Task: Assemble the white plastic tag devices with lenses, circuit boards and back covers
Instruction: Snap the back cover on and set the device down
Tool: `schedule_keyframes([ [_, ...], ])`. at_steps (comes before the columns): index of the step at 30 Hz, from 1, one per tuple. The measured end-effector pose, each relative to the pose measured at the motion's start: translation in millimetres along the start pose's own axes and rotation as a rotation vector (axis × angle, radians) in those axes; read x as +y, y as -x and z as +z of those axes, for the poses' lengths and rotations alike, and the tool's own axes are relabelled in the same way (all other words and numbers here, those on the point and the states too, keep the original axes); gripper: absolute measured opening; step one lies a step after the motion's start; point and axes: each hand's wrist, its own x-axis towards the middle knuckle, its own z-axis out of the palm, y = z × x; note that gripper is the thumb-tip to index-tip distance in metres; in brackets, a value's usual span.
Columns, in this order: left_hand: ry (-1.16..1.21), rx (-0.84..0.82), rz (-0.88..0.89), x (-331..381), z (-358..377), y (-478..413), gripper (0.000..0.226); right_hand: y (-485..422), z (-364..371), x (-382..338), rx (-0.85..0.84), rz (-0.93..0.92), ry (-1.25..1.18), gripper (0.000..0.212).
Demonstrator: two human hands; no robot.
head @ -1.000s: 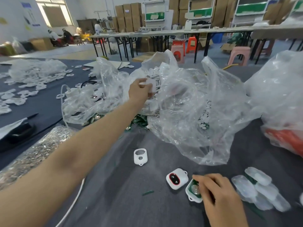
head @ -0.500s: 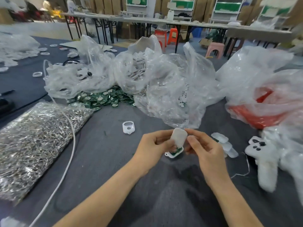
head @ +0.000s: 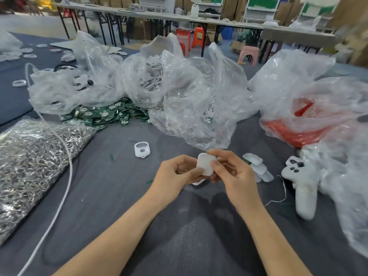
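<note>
Fingers [head: 218, 156] of both hands are curled in a pinch round one white tag. My left hand [head: 175, 173] grips the tag body [head: 198, 182] and my right hand [head: 234, 175] presses the back cover [head: 206, 165] down onto it, just above the bench [head: 179, 236]. Half a second ago the cover stood tilted with green board showing beneath. No green shows now, so I judge it nearly seated, with only the snap left. Clear lenses [head: 256, 166] lie just to the right, an empty shell [head: 142, 149] waits to the far left, and circuit boards [head: 103, 114] are heaped beyond.
</note>
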Motion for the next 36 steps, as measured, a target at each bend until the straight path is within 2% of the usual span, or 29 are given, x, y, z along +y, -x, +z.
schedule_keyframes([
  [3, -0.014, -0.017, 0.025, 3, -2, -1, 0.006, -1, 1, 2, -0.011, 0.002, 0.054, 0.026],
  [5, -0.107, 0.017, 0.076, 3, 0, 0, 0.008, -2, 4, 4, 0.024, 0.014, 0.102, 0.022],
  [8, -0.517, 0.114, 0.213, 0, 3, 4, 0.024, 2, 10, 10, 0.04, -0.002, 0.244, 0.041],
  [10, -0.675, 0.15, 0.316, 1, 6, 7, 0.039, 3, 13, 12, 0.041, -0.061, 0.333, 0.052],
  [12, -0.765, 0.143, 0.378, 4, 6, 10, 0.03, 3, 11, 11, 0.071, -0.106, 0.348, 0.051],
  [13, -0.882, 0.173, 0.384, 4, 5, 12, 0.024, 2, 9, 9, 0.099, -0.108, 0.307, 0.048],
  [15, -1.159, 0.245, 0.34, 2, 1, 15, 0.048, -3, -1, 6, 0.184, -0.09, 0.206, 0.041],
  [17, -1.267, 0.229, 0.263, -2, 0, 17, 0.061, -7, -13, 3, 0.248, -0.098, 0.261, 0.038],
  [19, -1.29, 0.203, 0.241, -6, 1, 18, 0.06, -9, -22, 4, 0.225, -0.09, 0.379, 0.037],
  [23, -1.252, 0.209, 0.226, -10, 0, 14, 0.047, -8, -22, 6, 0.018, -0.099, 0.483, 0.037],
  [26, -1.206, 0.186, 0.249, -11, -2, 14, 0.038, -6, -18, 8, -0.116, -0.173, 0.572, 0.022],
  [32, -1.149, 0.153, 0.261, -11, -5, 12, 0.036, -6, -15, 8, -0.108, -0.152, 0.583, 0.023],
  [36, -1.113, 0.137, 0.261, -11, -6, 12, 0.033, -6, -17, 8, -0.184, -0.041, 0.542, 0.019],
])
